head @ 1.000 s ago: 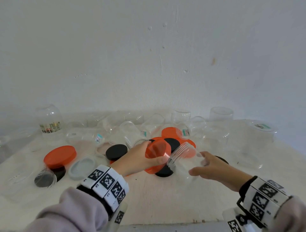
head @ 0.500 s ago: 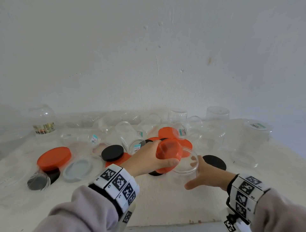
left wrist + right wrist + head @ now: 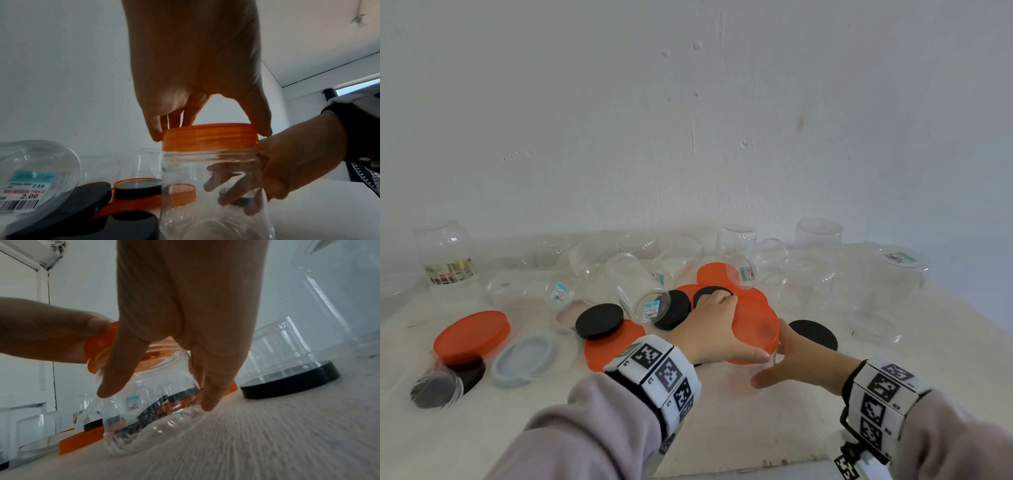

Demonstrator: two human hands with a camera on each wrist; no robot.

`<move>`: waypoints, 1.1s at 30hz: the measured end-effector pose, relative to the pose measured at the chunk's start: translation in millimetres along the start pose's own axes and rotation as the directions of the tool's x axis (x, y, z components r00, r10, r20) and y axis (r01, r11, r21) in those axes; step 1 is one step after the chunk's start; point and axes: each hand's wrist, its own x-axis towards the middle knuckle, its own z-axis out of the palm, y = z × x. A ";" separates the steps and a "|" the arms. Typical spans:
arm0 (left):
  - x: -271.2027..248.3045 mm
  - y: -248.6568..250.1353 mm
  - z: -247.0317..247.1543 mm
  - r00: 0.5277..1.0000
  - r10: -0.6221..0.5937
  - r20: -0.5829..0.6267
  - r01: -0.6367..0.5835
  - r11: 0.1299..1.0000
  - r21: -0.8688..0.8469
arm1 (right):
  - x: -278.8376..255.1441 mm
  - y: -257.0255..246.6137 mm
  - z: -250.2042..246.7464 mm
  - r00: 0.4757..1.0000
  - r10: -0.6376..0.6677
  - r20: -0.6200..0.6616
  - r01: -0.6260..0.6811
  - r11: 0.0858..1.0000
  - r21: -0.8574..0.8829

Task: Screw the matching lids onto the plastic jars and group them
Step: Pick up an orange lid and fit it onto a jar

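A clear plastic jar (image 3: 213,191) stands upright on the white table (image 3: 756,431), with an orange lid (image 3: 756,327) sitting on its mouth. My left hand (image 3: 717,330) grips the lid (image 3: 209,135) from above, fingers and thumb curled round its rim. My right hand (image 3: 796,363) wraps round the jar's body (image 3: 148,405) from the right and holds it on the table. In the head view the jar's body is mostly hidden under the lid and the two hands.
Several empty clear jars (image 3: 640,287), some on their sides, crowd the back of the table. Loose orange lids (image 3: 471,334), black lids (image 3: 599,320) and a pale grey lid (image 3: 524,356) lie left and behind. Another black lid (image 3: 813,334) lies just right of my hands.
The jar went from tilted in the air to upright on the table. My left hand brought the orange lid down onto its mouth, and my right hand dropped lower round the body.
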 end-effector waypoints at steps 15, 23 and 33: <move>-3.6 -24.9 10.7 0.988 -0.085 0.128 0.123 0.937 -0.326 | -10.9 -24.8 -20.1 0.998 -0.058 0.011 0.060 0.987 -0.146; -4.3 -43.5 29.2 0.983 -0.120 0.139 0.174 0.850 -0.496 | -9.7 -77.7 -8.4 0.985 -0.131 0.112 0.172 0.716 -0.676; -1.7 -54.4 41.5 0.996 -0.031 0.087 0.076 0.812 -0.579 | 5.6 -103.1 3.6 0.993 0.016 0.116 0.089 0.532 -0.842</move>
